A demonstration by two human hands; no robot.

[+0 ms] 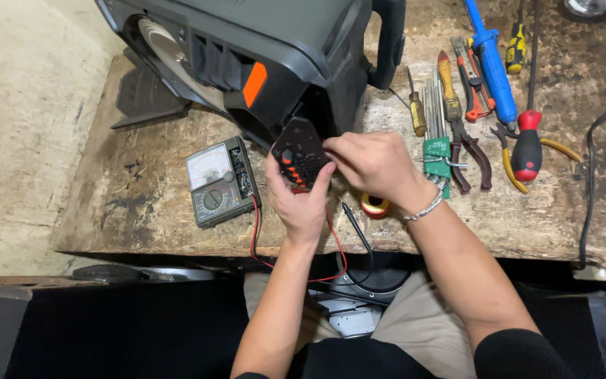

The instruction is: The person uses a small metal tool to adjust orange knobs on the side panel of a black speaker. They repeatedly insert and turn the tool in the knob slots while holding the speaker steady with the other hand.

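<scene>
Head view: left hand [301, 200] grips a black button panel [301, 154] steady (orange keys up) while right hand [367, 163] pinches its edge, multimeter [217, 181] beside.

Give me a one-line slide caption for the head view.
Left hand holds a black control panel with orange buttons; right hand touches its edge beside a multimeter.

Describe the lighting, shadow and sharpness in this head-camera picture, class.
Head view: even overhead light on the wooden bench, tools sharp; slight glare on the meter window; deep shadow under the bench edge; the left hand and right hand on the black control panel stay crisp; edges bend slightly, wide-angle.
</scene>
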